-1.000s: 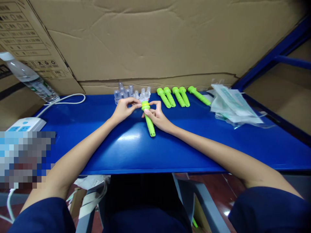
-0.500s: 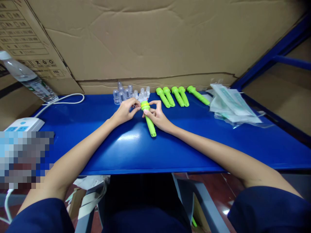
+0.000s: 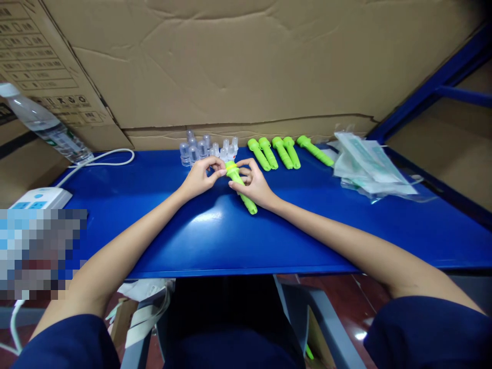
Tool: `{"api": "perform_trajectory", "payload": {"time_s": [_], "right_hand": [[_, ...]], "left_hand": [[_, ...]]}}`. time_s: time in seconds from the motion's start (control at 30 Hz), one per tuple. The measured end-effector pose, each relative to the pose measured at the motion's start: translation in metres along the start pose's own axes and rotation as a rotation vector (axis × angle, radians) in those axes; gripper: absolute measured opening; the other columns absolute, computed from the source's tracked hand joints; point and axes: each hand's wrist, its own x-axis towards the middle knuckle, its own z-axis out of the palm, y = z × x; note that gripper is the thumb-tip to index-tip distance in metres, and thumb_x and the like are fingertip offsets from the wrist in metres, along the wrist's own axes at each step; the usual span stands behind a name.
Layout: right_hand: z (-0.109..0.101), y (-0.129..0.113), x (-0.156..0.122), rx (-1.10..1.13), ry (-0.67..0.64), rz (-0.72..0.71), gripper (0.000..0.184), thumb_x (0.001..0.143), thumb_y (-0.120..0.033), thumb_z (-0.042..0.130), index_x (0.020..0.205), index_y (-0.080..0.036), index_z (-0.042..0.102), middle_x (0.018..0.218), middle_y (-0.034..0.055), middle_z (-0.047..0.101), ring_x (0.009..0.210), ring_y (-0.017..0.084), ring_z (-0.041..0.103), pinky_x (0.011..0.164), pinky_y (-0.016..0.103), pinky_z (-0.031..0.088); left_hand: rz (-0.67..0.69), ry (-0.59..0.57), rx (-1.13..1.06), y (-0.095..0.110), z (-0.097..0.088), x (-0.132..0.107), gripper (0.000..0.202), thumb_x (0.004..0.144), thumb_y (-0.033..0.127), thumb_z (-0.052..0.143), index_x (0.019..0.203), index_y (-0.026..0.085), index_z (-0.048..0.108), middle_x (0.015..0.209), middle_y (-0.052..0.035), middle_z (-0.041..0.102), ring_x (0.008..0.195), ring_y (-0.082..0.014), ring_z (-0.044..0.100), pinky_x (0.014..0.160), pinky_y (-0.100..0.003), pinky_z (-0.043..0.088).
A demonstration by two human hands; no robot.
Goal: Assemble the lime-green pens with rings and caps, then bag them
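Observation:
A lime-green flashlight (image 3: 249, 205) with a yellow ring around its head is held over the blue table, its tail slanting toward me and to the right. My left hand (image 3: 202, 177) pinches the head end from the left, thumb and fingertips close together. Around the barrel just below, the fingers and thumb of my right hand (image 3: 257, 185) are closed from the right. Just behind my left hand stand several clear plastic domed pieces (image 3: 198, 148), and smaller clear ones (image 3: 231, 150) with white bases are beside them.
Several more green flashlights (image 3: 282, 152) lie in a row at the back. Plastic-wrapped packets (image 3: 372, 164) are piled to the right. On the left are a water bottle (image 3: 46, 125) and a white power strip (image 3: 48, 197) with its cable. A cardboard wall (image 3: 246, 66) closes off the back.
The flashlight's tail has swung to the right, so it slants more. My right hand has shifted slightly with it, and both hands remain at the flashlight.

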Motion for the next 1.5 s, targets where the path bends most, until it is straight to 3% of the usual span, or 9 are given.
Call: {"api": "perform_trajectory", "payload": {"time_s": [0.23, 0.47, 0.63, 0.73, 0.93, 1.1, 1.23, 1.5], "right_hand": [[0.002, -0.003, -0.001, 0.046, 0.098, 0.001, 0.066, 0.063, -0.039, 0.087, 0.108, -0.025, 0.041, 0.097, -0.0003, 0.064, 0.064, 0.009, 0.064, 0.054, 0.022, 0.052], [0.001, 0.000, 0.000, -0.018, 0.087, -0.034, 0.059, 0.072, -0.048, 0.081, 0.111, -0.024, 0.043, 0.085, -0.0002, 0.068, 0.067, 0.015, 0.066, 0.058, 0.027, 0.053], [-0.002, 0.003, 0.002, -0.038, 0.035, -0.073, 0.049, 0.086, -0.050, 0.065, 0.122, -0.025, 0.043, 0.102, 0.0055, 0.071, 0.074, 0.015, 0.065, 0.069, 0.032, 0.056], [-0.003, 0.001, 0.002, -0.075, 0.001, -0.109, 0.052, 0.090, -0.051, 0.059, 0.133, -0.025, 0.045, 0.115, 0.0078, 0.068, 0.079, 0.016, 0.063, 0.075, 0.035, 0.057], [0.001, -0.003, 0.000, -0.167, 0.078, -0.178, 0.065, 0.085, -0.059, 0.067, 0.137, -0.025, 0.047, 0.123, 0.0103, 0.063, 0.086, 0.018, 0.062, 0.080, 0.036, 0.056], [0.004, -0.004, -0.004, -0.077, 0.008, -0.186, 0.064, 0.083, -0.049, 0.071, 0.135, -0.024, 0.043, 0.109, 0.0081, 0.069, 0.099, 0.022, 0.068, 0.093, 0.039, 0.055], [0.002, 0.001, -0.002, -0.110, 0.042, -0.110, 0.073, 0.079, -0.047, 0.074, 0.139, -0.024, 0.040, 0.100, 0.0053, 0.072, 0.090, 0.022, 0.070, 0.084, 0.039, 0.057], [0.002, 0.008, 0.000, -0.140, 0.087, -0.123, 0.056, 0.077, -0.044, 0.073, 0.123, -0.019, 0.053, 0.112, 0.0115, 0.075, 0.100, 0.025, 0.072, 0.090, 0.041, 0.055]], "left_hand": [[0.033, 0.004, 0.018, 0.000, 0.004, 0.002, 0.012, 0.087, 0.027, 0.061, 0.084, 0.016, 0.065, 0.085, -0.0045, 0.071, 0.079, -0.0169, 0.064, 0.080, -0.030, 0.051], [0.020, 0.107, -0.004, 0.000, 0.007, -0.002, 0.014, 0.088, 0.030, 0.065, 0.087, 0.017, 0.070, 0.089, -0.0052, 0.075, 0.082, -0.0175, 0.066, 0.078, -0.030, 0.050], [-0.024, 0.179, -0.014, -0.002, 0.006, -0.002, 0.020, 0.089, 0.036, 0.066, 0.092, 0.018, 0.073, 0.093, -0.0057, 0.077, 0.085, -0.0179, 0.068, 0.076, -0.030, 0.049], [-0.023, 0.232, -0.010, -0.001, 0.006, -0.002, 0.023, 0.088, 0.040, 0.068, 0.091, 0.018, 0.072, 0.092, -0.0053, 0.077, 0.083, -0.0174, 0.068, 0.074, -0.030, 0.049], [0.000, 0.316, 0.010, 0.002, 0.010, -0.004, 0.024, 0.083, 0.042, 0.075, 0.090, 0.019, 0.072, 0.089, -0.0041, 0.076, 0.079, -0.0165, 0.067, 0.073, -0.030, 0.049], [0.009, 0.329, -0.010, 0.003, 0.013, -0.005, 0.024, 0.082, 0.041, 0.078, 0.090, 0.019, 0.072, 0.088, -0.0034, 0.076, 0.079, -0.0154, 0.067, 0.072, -0.029, 0.048], [0.012, 0.333, 0.012, 0.005, 0.015, -0.005, 0.027, 0.083, 0.044, 0.077, 0.092, 0.019, 0.073, 0.089, -0.0037, 0.075, 0.080, -0.0157, 0.067, 0.071, -0.029, 0.048], [0.054, 0.320, 0.002, -0.001, 0.018, -0.005, 0.016, 0.084, 0.032, 0.076, 0.090, 0.018, 0.073, 0.087, -0.0040, 0.075, 0.077, -0.0150, 0.066, 0.072, -0.029, 0.049]]}}
